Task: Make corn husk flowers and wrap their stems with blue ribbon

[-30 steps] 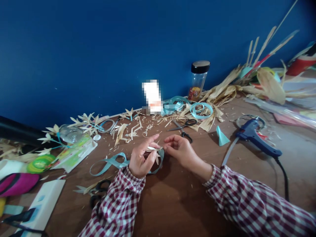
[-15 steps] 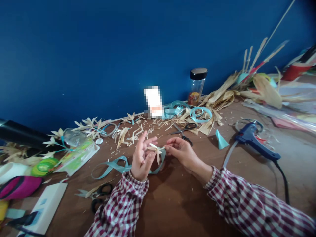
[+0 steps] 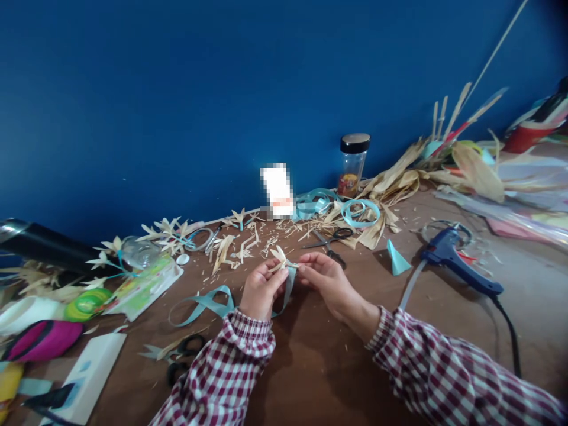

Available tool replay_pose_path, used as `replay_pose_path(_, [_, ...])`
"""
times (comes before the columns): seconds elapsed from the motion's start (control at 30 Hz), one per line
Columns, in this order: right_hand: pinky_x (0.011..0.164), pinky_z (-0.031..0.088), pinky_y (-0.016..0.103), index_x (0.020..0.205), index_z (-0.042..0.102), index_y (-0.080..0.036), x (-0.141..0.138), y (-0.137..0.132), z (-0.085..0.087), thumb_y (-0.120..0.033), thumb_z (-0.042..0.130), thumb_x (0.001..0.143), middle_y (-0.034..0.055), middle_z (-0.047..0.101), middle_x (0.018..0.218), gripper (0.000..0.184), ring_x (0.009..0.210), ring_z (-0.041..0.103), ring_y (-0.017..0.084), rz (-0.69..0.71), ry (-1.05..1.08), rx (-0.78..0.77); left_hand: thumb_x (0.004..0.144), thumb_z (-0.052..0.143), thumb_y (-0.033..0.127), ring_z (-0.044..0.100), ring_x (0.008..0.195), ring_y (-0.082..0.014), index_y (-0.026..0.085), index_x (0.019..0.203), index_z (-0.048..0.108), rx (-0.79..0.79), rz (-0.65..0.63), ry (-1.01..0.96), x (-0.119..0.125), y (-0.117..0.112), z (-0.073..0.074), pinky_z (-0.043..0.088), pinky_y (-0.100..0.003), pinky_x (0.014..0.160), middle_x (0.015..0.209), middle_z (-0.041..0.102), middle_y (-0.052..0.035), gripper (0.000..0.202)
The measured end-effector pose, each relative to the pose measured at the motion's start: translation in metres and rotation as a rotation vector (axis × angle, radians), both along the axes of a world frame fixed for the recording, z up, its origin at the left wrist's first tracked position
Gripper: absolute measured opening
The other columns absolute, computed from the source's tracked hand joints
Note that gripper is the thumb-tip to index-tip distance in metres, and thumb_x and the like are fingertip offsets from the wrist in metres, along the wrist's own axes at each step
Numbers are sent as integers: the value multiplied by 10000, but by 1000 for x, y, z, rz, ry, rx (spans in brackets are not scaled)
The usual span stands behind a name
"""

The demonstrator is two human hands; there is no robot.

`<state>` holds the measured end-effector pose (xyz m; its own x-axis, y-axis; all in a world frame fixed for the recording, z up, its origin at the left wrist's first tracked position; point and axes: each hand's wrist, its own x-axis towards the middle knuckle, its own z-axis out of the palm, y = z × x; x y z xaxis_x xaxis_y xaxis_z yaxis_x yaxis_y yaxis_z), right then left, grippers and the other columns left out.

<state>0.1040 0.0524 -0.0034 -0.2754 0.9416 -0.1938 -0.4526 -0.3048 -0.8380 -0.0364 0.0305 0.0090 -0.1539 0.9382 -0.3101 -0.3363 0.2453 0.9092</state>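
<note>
Between my two hands is a small cream-coloured flower point(image 3: 278, 256) that looks made of corn husk. My left hand point(image 3: 261, 288) pinches it at the base of its petals. The thumb and fingertips of my right hand point(image 3: 326, 281) are closed on its short stem, which has light blue ribbon about it. From the stem a light blue ribbon point(image 3: 289, 285) hangs down behind my left hand. More of this ribbon point(image 3: 210, 305) lies curled on the table to the left.
Black-handled scissors point(image 3: 328, 239) lie beyond my hands, others point(image 3: 177, 354) by my left sleeve. A blue glue gun point(image 3: 461, 260) with a cord rests at right, near a light blue paper cone point(image 3: 396, 260). Husk scraps, a jar point(image 3: 354, 165) and a power strip point(image 3: 91, 370) stand around.
My left hand has gone from spread fingers to a pinch on the flower's base. The flower has tilted upward. My right hand keeps its hold on the stem.
</note>
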Motion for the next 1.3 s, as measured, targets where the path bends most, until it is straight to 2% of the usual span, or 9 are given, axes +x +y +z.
replay_pose_path(0.07, [577, 435, 202, 930, 616, -163, 0, -2, 1, -269, 708, 685, 3, 650, 763, 282, 626, 564, 89, 49, -73, 75, 567, 791, 292, 623, 588, -107, 147, 897, 571, -11, 19, 1, 1, 0, 1, 500, -203, 552, 708, 672, -7, 423])
replay_pose_path(0.17, [584, 443, 225, 978, 646, -160, 1, -3, 3, -291, 657, 728, 19, 667, 790, 283, 645, 574, 110, 105, -156, 191, 586, 781, 291, 610, 568, -92, 140, 908, 593, 24, -19, 29, 0, 0, 2, 493, -184, 531, 695, 672, -5, 402])
replay_pose_path(0.33, [597, 465, 253, 981, 676, -166, 1, -3, 5, -308, 615, 752, 28, 687, 789, 276, 631, 579, 124, 74, -238, 254, 586, 776, 292, 597, 524, -93, 125, 923, 616, 30, -42, 74, 1, 0, 1, 485, -183, 490, 654, 665, -7, 409])
replay_pose_path(0.5, [627, 472, 271, 946, 703, -171, 1, -2, 1, -298, 611, 748, 42, 697, 828, 252, 673, 589, 140, 27, -268, 303, 573, 780, 288, 608, 558, -109, 133, 912, 609, -17, -32, 26, 5, 0, 9, 512, -209, 504, 675, 665, -7, 410])
replay_pose_path(0.7, [572, 455, 247, 898, 702, -167, 1, -2, -3, -308, 628, 738, 23, 674, 733, 226, 604, 563, 120, 10, -244, 227, 589, 770, 313, 597, 569, -98, 136, 875, 601, -69, -5, 53, 7, -1, 10, 504, -194, 514, 646, 642, 7, 377])
replay_pose_path(0.83, [585, 460, 246, 840, 687, -145, 0, -1, -2, -315, 661, 701, 16, 657, 695, 221, 594, 557, 112, 1, -210, 192, 606, 759, 323, 597, 546, -99, 141, 870, 602, -24, -63, 68, 7, 0, 5, 503, -207, 529, 631, 647, 8, 357])
replay_pose_path(0.97, [591, 459, 244, 838, 653, -139, 0, -1, -1, -325, 662, 698, 12, 639, 685, 233, 606, 563, 115, -4, -201, 173, 595, 761, 330, 601, 539, -109, 137, 857, 610, 2, -32, 118, 7, 0, -1, 491, -204, 511, 638, 665, -6, 359])
replay_pose_path(1.13, [554, 440, 236, 793, 633, -139, 1, 0, -2, -323, 647, 707, 11, 616, 650, 203, 590, 551, 118, 5, -281, 179, 623, 738, 327, 595, 536, -107, 137, 872, 632, 16, -12, 244, 4, -1, -6, 481, -193, 504, 632, 664, -9, 330])
replay_pose_path(1.3, [523, 423, 232, 794, 633, -143, 2, 1, -7, -331, 611, 741, 7, 591, 634, 197, 568, 518, 117, 26, -362, 228, 634, 724, 332, 569, 496, -92, 139, 845, 647, 16, -12, 308, 5, -1, -5, 457, -170, 475, 586, 642, 7, 296])
